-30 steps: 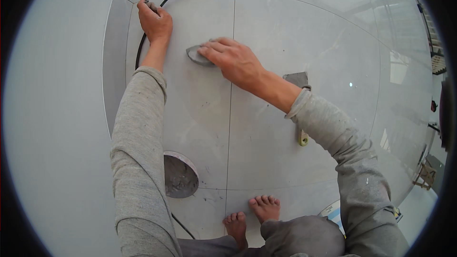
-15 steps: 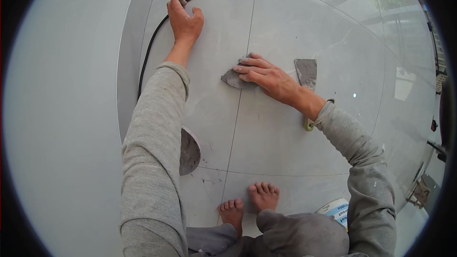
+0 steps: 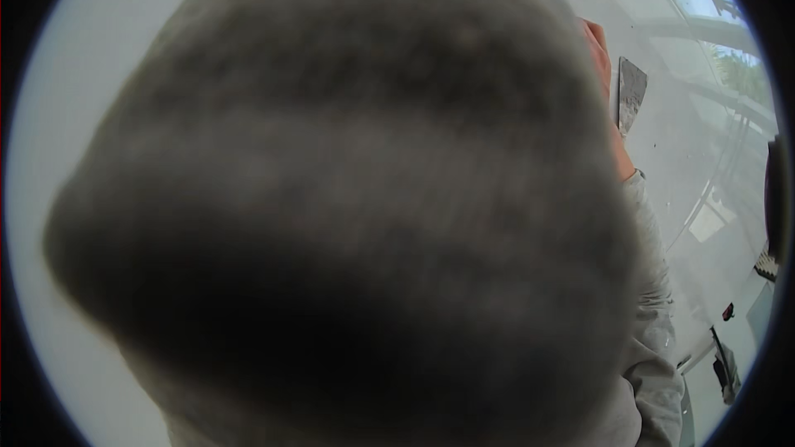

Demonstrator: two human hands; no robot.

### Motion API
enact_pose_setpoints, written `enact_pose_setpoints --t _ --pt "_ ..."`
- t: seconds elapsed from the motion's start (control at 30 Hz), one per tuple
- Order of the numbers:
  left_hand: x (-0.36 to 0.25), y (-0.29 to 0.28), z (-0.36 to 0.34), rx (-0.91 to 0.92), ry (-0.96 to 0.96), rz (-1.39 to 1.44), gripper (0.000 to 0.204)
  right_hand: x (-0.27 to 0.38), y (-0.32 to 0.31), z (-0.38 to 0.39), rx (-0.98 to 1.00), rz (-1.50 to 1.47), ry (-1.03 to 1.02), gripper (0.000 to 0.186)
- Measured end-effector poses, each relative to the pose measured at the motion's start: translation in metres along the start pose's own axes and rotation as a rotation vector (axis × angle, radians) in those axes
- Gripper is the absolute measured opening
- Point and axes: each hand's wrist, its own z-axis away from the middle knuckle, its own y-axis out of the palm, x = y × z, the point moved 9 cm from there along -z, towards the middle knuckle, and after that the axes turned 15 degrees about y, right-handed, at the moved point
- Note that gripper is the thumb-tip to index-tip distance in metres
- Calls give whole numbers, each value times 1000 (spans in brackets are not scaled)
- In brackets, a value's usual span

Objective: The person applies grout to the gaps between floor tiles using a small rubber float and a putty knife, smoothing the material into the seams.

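Observation:
A blurred grey sleeve (image 3: 356, 174), very close to the camera, covers most of the head view. It appears to be my left arm; my left hand cannot be seen. Past the sleeve's right edge shows a strip of my right hand (image 3: 599, 54) and wrist, with its fingers hidden. Whatever that hand holds or touches is hidden too. Just right of it, a putty knife (image 3: 633, 93) with a mortar-smeared blade lies on the pale tiled floor, its handle out of sight.
Glossy light tiles (image 3: 687, 132) stretch along the right side and reflect a window and greenery. A smooth pale surface (image 3: 62, 132) runs down the left. Dark objects (image 3: 725, 368) lie near the far right rim.
The grey sleeve has come up across the camera, hiding my left hand, the cable, the bowl and my feet. The putty knife sits further right and higher in the picture.

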Motion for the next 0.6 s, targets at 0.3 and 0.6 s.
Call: enact_pose_setpoints --t 0.3,0.6 --pt "30 -52 61 39 -149 -103 58 62 -1 148 391 50 -186 48" --pt "-3 -118 131 403 21 -62 50 25 -7 61 226 -177 -254 23"
